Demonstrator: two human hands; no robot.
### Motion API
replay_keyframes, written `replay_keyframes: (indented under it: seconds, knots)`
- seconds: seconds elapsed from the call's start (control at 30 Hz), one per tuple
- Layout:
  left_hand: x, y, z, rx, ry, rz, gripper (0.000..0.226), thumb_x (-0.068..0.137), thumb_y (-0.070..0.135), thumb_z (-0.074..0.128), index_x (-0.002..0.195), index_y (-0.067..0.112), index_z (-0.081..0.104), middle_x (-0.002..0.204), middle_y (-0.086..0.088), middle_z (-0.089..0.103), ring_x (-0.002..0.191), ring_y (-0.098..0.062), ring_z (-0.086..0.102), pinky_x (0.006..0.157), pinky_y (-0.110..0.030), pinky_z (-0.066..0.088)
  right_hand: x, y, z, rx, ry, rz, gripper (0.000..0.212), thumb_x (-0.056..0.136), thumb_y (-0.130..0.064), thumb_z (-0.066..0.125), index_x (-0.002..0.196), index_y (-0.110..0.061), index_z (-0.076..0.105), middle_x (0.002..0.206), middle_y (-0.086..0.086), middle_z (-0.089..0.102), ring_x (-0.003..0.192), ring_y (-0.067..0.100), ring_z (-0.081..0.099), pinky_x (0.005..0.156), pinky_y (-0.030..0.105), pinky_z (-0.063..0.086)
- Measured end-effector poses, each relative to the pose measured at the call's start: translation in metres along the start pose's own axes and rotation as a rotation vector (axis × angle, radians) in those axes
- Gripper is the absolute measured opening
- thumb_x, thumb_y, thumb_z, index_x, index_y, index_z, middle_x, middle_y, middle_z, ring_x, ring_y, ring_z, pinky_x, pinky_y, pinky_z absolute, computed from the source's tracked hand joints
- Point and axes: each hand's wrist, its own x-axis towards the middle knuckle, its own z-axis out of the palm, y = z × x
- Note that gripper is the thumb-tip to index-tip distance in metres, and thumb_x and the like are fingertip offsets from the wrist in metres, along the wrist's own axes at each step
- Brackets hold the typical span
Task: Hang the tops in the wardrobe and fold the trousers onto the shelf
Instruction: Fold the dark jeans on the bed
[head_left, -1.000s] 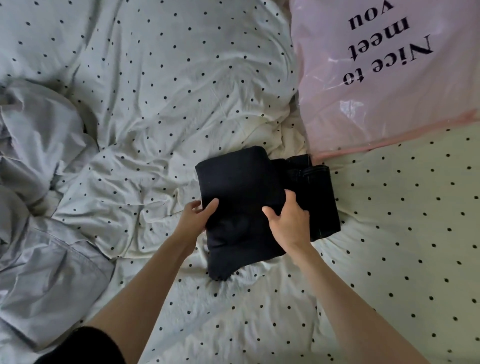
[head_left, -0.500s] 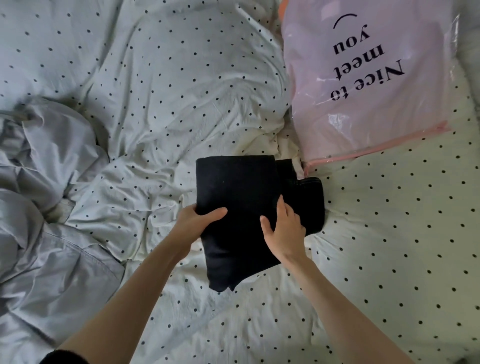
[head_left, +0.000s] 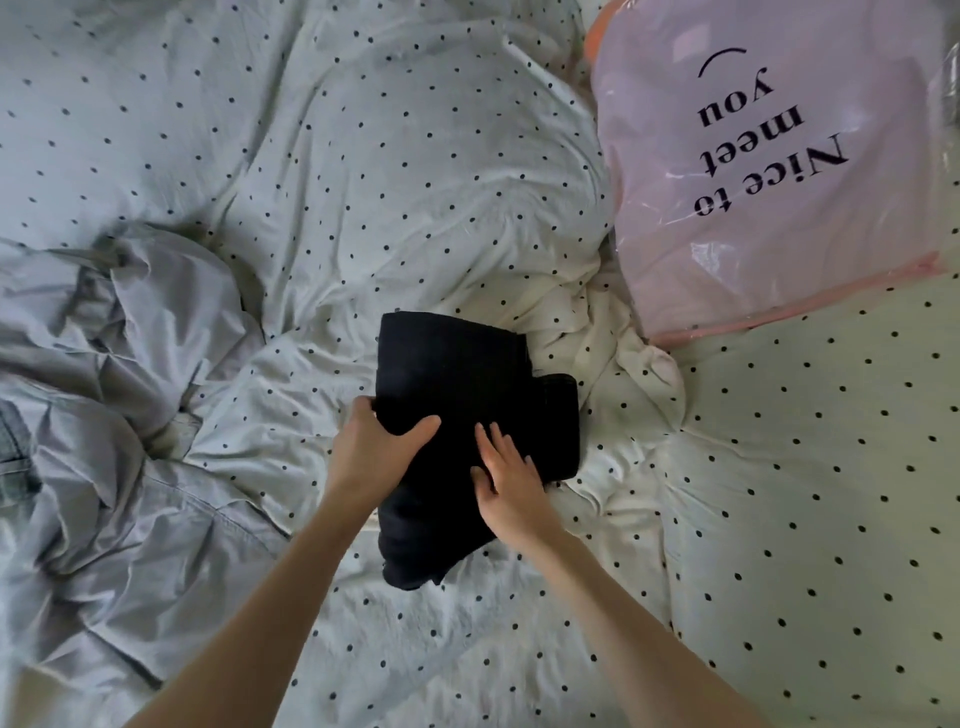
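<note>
Trousers (head_left: 457, 415) folded on the bed (head_left: 779, 519). My left hand (head_left: 374, 447) grips their left edge, thumb on top; my right hand (head_left: 511, 480) presses flat beside it. I'd square the loose near corner and lift the bundle level.

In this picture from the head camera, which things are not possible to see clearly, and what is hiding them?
- Black trousers, head view: the underside lies against the polka-dot bedding, and the left hand and right hand cover part of the top.
- Pink bag: contents veiled by its tinted plastic; right edge cut off.
- Denim garment: cut off by the left edge.
</note>
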Motion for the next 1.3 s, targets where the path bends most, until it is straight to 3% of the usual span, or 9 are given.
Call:
replay_keyframes:
  seconds: [0.13, 0.3, 0.4, 0.53, 0.63, 0.77, 0.87, 0.97, 1.3]
  knots:
    - [-0.010, 0.004, 0.005, -0.060, -0.013, 0.142, 0.045, 0.085, 0.038, 0.063, 0.123, 0.018, 0.051, 0.096, 0.009, 0.059, 0.089, -0.011, 0.060, 0.081, -0.031, 0.048, 0.025, 0.010, -0.009, 0.400, -0.112, 0.112, 0.052, 0.102, -0.024, 0.035, 0.149, -0.031, 0.016, 0.157, -0.009, 0.010, 0.145, 0.010, 0.004, 0.119, 0.035, 0.001]
    - [-0.031, 0.006, 0.019, -0.248, -0.127, 0.449, 0.038, 0.096, 0.014, 0.048, 0.133, 0.017, 0.050, 0.105, 0.005, 0.061, 0.098, 0.001, 0.057, 0.082, -0.014, 0.048, 0.024, 0.033, -0.042, 1.023, -0.188, 0.258, 0.038, 0.100, -0.038, 0.038, 0.134, -0.028, 0.051, 0.134, -0.002, 0.056, 0.124, 0.012, 0.051, 0.108, 0.029, 0.035]
    - [-0.036, 0.016, 0.045, 0.044, -0.184, 0.762, 0.044, 0.099, 0.028, 0.036, 0.141, 0.014, 0.038, 0.126, 0.000, 0.046, 0.118, -0.007, 0.043, 0.101, -0.027, 0.041, 0.006, 0.043, -0.070, 1.184, -0.082, 0.313, 0.055, 0.094, -0.057, 0.033, 0.130, -0.021, 0.056, 0.120, -0.001, 0.065, 0.111, 0.014, 0.061, 0.093, 0.028, 0.046]
    - [-0.024, 0.031, 0.082, 0.534, -0.181, 0.915, 0.053, 0.097, 0.039, 0.022, 0.148, 0.031, 0.009, 0.158, -0.007, -0.001, 0.145, -0.032, -0.001, 0.117, -0.047, 0.010, -0.022, 0.049, -0.101, 1.204, 0.090, 0.204, 0.062, 0.085, -0.071, 0.032, 0.128, -0.033, 0.056, 0.124, -0.004, 0.063, 0.114, 0.013, 0.059, 0.098, 0.035, 0.046]
    - [-0.012, 0.041, 0.113, 0.714, -0.227, 0.957, 0.051, 0.092, 0.049, 0.002, 0.139, 0.040, -0.017, 0.150, 0.009, -0.024, 0.143, -0.023, -0.017, 0.117, -0.047, -0.003, -0.027, 0.049, -0.113, 0.932, 0.230, 0.137, 0.054, 0.083, -0.062, 0.049, 0.132, -0.038, 0.048, 0.130, -0.014, 0.056, 0.119, 0.004, 0.053, 0.099, 0.029, 0.042]
    - [0.016, 0.038, 0.125, 0.889, -0.231, 1.030, 0.053, 0.091, 0.052, -0.005, 0.140, 0.036, -0.017, 0.150, 0.013, -0.022, 0.139, -0.018, -0.026, 0.116, -0.048, -0.009, -0.011, 0.071, -0.114, 0.450, 0.370, 0.228, 0.054, 0.095, -0.032, 0.051, 0.145, -0.030, 0.030, 0.138, -0.009, 0.047, 0.124, 0.012, 0.047, 0.096, 0.026, 0.038]
    - [0.033, 0.027, 0.124, 0.888, -0.161, 1.057, 0.058, 0.094, 0.053, 0.011, 0.147, 0.028, 0.011, 0.156, 0.004, 0.010, 0.144, -0.027, 0.002, 0.116, -0.054, 0.010, 0.012, 0.075, -0.107, -0.009, 0.431, 0.406, 0.057, 0.097, -0.037, 0.042, 0.148, -0.025, 0.020, 0.145, 0.002, 0.039, 0.125, 0.026, 0.047, 0.092, 0.038, 0.042]
    - [0.047, 0.014, 0.136, 0.872, -0.135, 1.076, 0.056, 0.095, 0.050, 0.022, 0.144, 0.023, 0.028, 0.152, 0.000, 0.028, 0.140, -0.031, 0.024, 0.110, -0.059, 0.024, 0.031, 0.071, -0.081, -0.481, 0.678, 0.280, 0.059, 0.094, -0.034, 0.049, 0.147, -0.018, 0.028, 0.147, 0.014, 0.036, 0.129, 0.033, 0.042, 0.096, 0.048, 0.041]
    - [0.085, -0.016, 0.190, 0.896, -0.046, 1.111, 0.055, 0.097, 0.048, 0.018, 0.147, 0.025, 0.022, 0.154, 0.007, 0.016, 0.144, -0.021, 0.010, 0.114, -0.054, 0.005, 0.084, 0.150, -0.041, -0.516, 0.694, 0.088, 0.056, 0.097, -0.041, 0.038, 0.144, -0.010, 0.033, 0.149, 0.019, 0.033, 0.130, 0.032, 0.042, 0.106, 0.038, 0.034]
